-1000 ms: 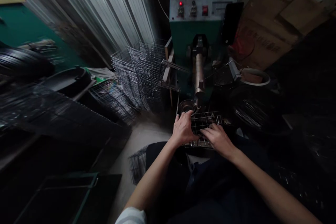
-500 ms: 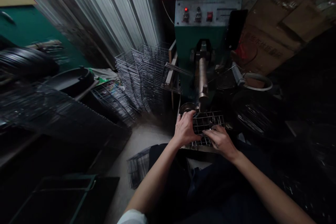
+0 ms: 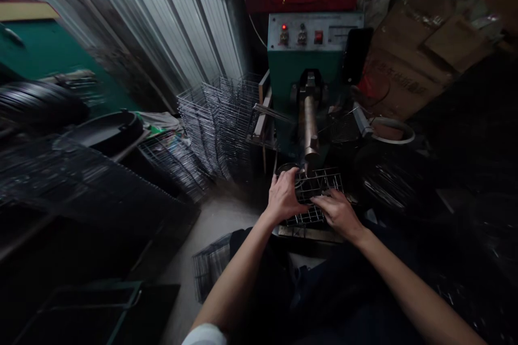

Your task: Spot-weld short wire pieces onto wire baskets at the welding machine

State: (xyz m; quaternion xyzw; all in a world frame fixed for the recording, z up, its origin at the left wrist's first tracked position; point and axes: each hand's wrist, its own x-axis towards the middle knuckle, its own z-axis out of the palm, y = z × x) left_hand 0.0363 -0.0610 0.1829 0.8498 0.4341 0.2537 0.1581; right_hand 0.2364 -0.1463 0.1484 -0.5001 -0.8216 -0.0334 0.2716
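A small metal wire grid (image 3: 329,179) lies below the cylindrical arm (image 3: 309,125) of a green machine (image 3: 279,83) that looks like a spot welder. My left hand (image 3: 283,193) grips the grid's left side, thumb toward me and fingers toward the machine. On the right, my right hand (image 3: 339,212) has its fingers pressed together on the grid's wires; whether a small loose piece is between them is too dark to tell. The arm's lower tip ends close above the grid's far edge.
Tall stacks of wire racks (image 3: 214,124) stand left of the machine. A dark heap of metal wires (image 3: 384,180) sits at right, near a round pan (image 3: 392,130). Cardboard boxes (image 3: 421,59) lean behind. A phone (image 3: 356,55) is propped on the machine; a wire basket (image 3: 210,264) is by my left leg.
The view has tilted slightly, so the machine appears lower. Both hands keep their places on the grid, with little visible shift relative to it.
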